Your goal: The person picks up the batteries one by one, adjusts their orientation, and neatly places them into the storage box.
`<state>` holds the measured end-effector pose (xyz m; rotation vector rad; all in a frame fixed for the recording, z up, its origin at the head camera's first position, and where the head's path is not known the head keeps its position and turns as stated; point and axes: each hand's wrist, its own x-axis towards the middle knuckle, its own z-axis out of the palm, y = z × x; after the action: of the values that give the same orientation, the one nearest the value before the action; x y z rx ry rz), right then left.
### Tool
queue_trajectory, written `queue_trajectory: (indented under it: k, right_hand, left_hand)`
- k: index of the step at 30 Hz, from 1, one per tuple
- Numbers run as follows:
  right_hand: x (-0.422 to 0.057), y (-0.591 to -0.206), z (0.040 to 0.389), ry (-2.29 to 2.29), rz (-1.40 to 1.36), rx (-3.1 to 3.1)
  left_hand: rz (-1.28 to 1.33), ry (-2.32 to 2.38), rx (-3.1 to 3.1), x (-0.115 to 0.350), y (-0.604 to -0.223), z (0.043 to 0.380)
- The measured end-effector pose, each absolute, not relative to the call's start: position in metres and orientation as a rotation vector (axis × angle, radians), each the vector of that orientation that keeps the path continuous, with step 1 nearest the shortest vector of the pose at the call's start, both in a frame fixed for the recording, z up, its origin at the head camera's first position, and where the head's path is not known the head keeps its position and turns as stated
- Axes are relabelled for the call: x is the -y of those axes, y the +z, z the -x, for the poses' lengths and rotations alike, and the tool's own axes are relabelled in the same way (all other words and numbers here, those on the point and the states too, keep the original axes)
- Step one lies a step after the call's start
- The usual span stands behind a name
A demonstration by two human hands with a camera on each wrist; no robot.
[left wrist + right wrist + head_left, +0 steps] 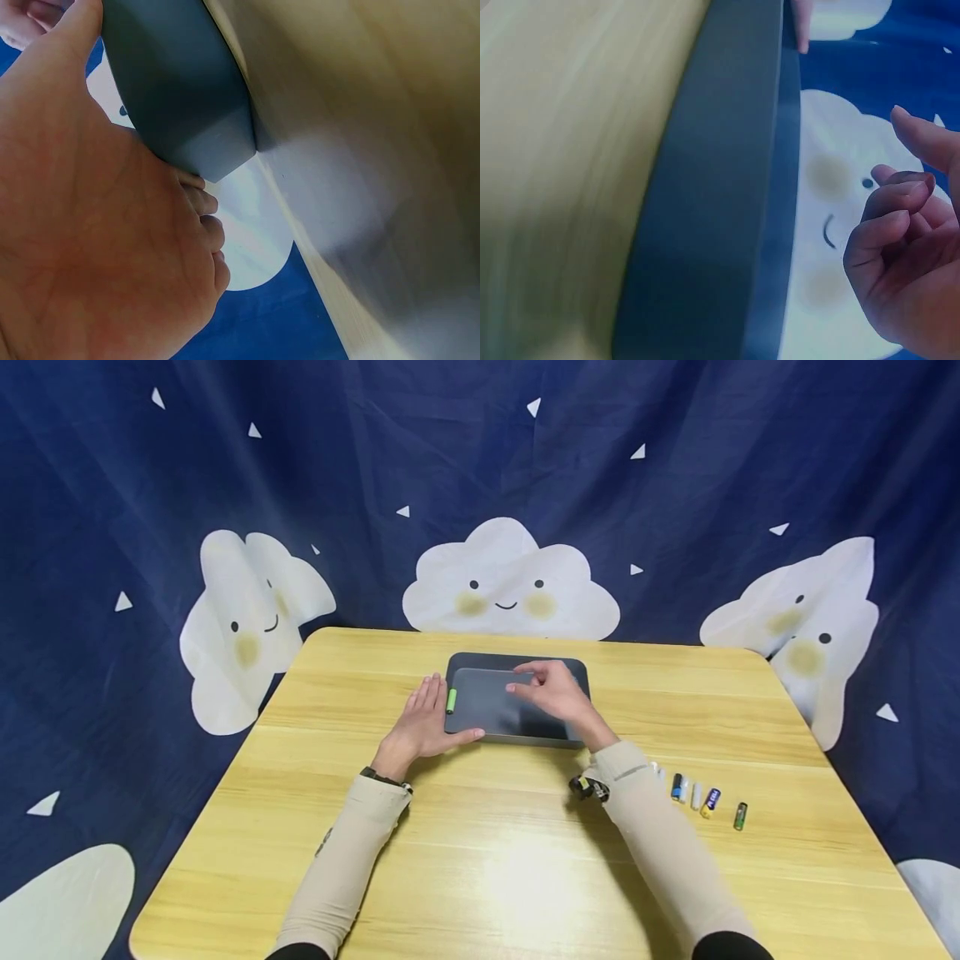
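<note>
A dark grey rectangular tray (pixel 495 727) lies toward the table's far edge. Inside it, along the left wall, is a green battery (pixel 451 701). My left hand (pixel 423 722) rests flat against the tray's left end, fingers straight and thumb along the front left corner; its palm and the tray's side (pixel 180 90) fill much of the left wrist view. Above the tray hovers my right hand (pixel 555 693), thumb and index finger apart, with nothing between them. In the right wrist view this hand (pixel 915 247) has its other fingers loosely curled, beyond the tray's front wall (pixel 705 180).
To the right of the tray, several batteries lie on the wooden table (pixel 480 843), among them a blue and yellow one (pixel 710 803) and a dark green one (pixel 741 816) set apart. The right sleeve (pixel 652 827) partly covers the row. A blue curtain (pixel 480 460) hangs behind the table.
</note>
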<state>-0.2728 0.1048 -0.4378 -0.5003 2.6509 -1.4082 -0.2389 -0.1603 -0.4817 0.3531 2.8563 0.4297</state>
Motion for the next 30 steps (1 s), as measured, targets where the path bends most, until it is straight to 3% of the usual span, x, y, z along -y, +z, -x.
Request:
queue_trajectory:
  k: [30]
  right_hand:
    - [-0.243,-0.416,0.214,-1.102,0.444,-2.895]
  left_hand:
    - [-0.377,0.465,-2.878,0.162,-0.481,0.236]
